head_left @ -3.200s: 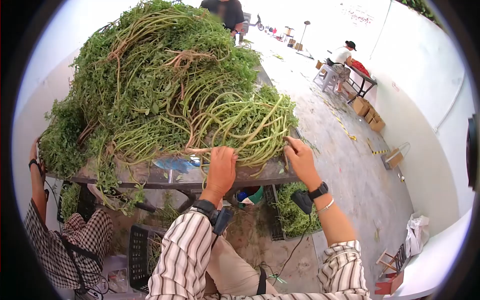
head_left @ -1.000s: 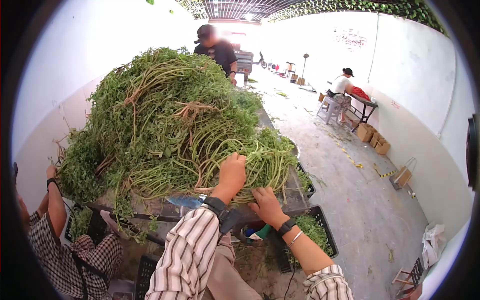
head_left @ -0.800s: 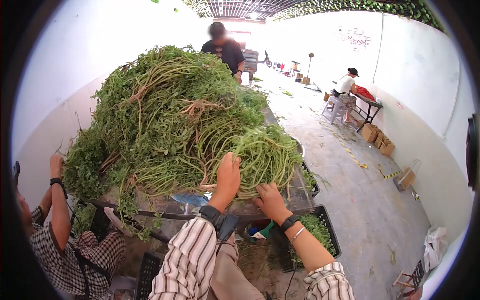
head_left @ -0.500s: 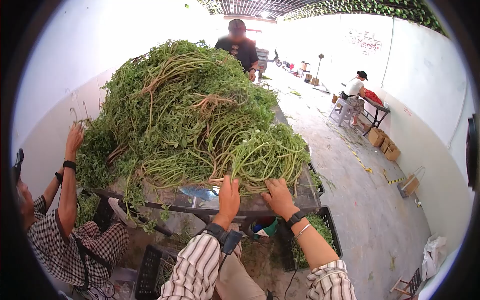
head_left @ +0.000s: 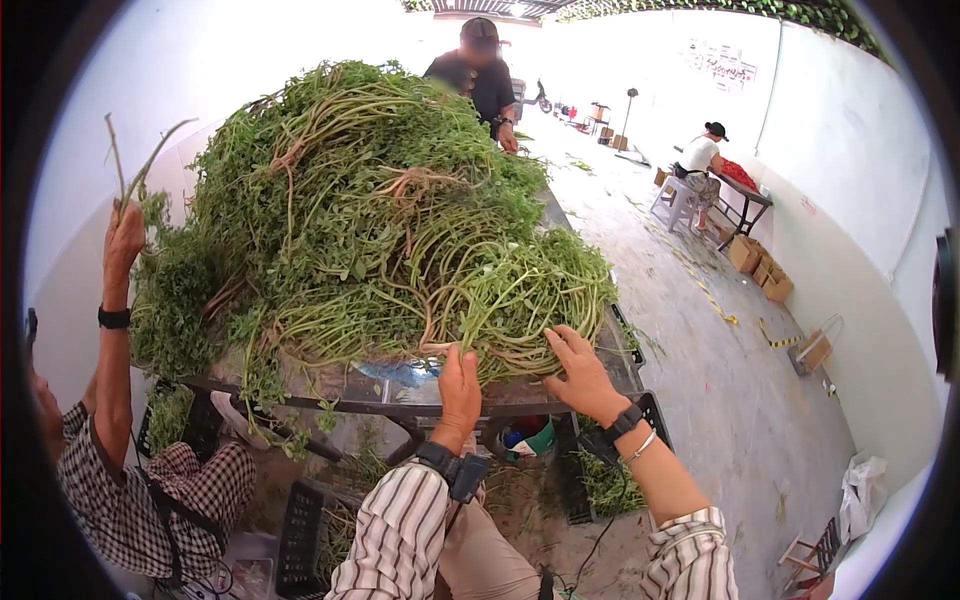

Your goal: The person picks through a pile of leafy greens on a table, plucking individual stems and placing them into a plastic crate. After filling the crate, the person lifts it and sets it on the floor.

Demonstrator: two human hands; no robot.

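On the table (head_left: pixel 320 403): heaped high with the plant pile (head_left: pixel 340 220), spread over most of the top and out to the near edge.
Plant pile: leafy, mid to dark green, tallest toward the far side, lower and looser at near right; tangled throughout, with long thin stems lying in all directions.
Near-right stems (head_left: pixel 530 320): paler and yellow-green, bent into wide loops, with small leaves mixed in.
Brown roots (head_left: pixel 420 182): splayed out on top of the greens, reddish and thin.
Near-left sprigs (head_left: pixel 262 375): drooping over the near edge of the table.
Left hand (head_left: pixel 460 392): raised at the near edge of the pile, fingers close together against the stems; cannot tell whether gripping.
Right hand (head_left: pixel 585 375): released, fingers spread, at the near-right stems.
Blue patch (head_left: pixel 402 372): shiny, on the table left of the left hand.
Right crate (head_left: pixel 660 432): black, below the table, with cut greens inside.
Far left, person in checks (head_left: pixel 90 500): holding up bare, forked stalks (head_left: pixel 125 170).
Far side, person in a dark top (head_left: pixel 480 80): standing behind the pile.
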